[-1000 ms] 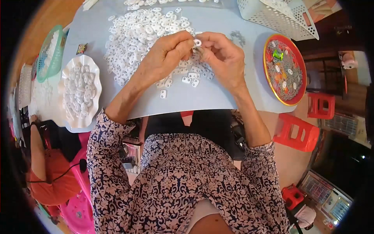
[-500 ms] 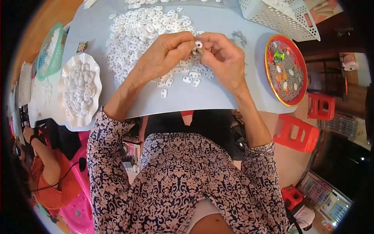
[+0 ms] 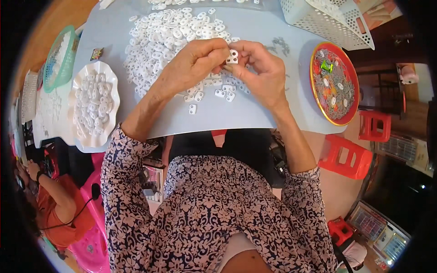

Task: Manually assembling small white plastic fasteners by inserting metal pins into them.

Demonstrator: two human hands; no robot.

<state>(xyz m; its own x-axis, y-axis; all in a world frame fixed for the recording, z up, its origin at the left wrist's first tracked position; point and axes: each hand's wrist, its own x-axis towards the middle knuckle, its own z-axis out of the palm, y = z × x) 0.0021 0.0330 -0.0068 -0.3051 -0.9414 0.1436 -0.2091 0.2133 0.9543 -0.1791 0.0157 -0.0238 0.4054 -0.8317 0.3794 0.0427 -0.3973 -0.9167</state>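
Between my fingertips, over the table, is a small white plastic piece with two round holes (image 3: pixel 232 56). My left hand (image 3: pixel 200 59) pinches its left side, fingers curled. From the right, my right hand (image 3: pixel 261 66) closes thumb and forefinger on the same piece. Behind and beneath my hands spreads a big pile of like white pieces (image 3: pixel 157 48). A few loose pieces (image 3: pixel 225 93) lie just below my hands, and a single one (image 3: pixel 192 108) sits nearer the table edge. Whether any small part is hidden in my fingers, I cannot tell.
A white wavy-rimmed dish (image 3: pixel 112 116) of finished-looking pieces stands left, a green basket (image 3: pixel 68 63) beyond it. Right are a red gold-rimmed tray (image 3: pixel 314 86) with small grey parts, scattered grey parts (image 3: pixel 280 44) and a white perforated basket (image 3: pixel 314 20). Another person (image 3: pixel 59 200) sits at left.
The white piece between my fingers has turned, and both its holes now show more plainly. My right thumb has dropped slightly lower. The other person's arm at left has shifted.
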